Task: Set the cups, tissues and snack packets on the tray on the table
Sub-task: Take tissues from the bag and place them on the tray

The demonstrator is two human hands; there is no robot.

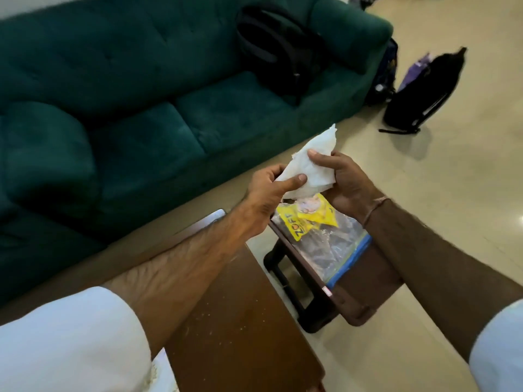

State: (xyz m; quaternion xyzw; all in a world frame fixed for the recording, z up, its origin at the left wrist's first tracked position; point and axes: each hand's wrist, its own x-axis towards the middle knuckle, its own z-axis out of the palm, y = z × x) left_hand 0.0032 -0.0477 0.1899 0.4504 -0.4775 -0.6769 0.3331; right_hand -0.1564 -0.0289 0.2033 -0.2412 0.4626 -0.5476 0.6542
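Observation:
A white tissue (305, 165) is held up in the air between both my hands. My left hand (268, 188) pinches its lower left edge with thumb and fingers. My right hand (342, 179) grips its right side. Below them a small dark side table (362, 284) carries yellow snack packets (302, 219) and a clear zip bag with a blue strip (331, 250). No cups or tray are in view.
A brown wooden table (240, 321) lies under my left forearm. A green sofa (141, 108) with a black backpack (280, 49) on it fills the left and back. Two more bags (424, 89) stand on the beige floor at the right.

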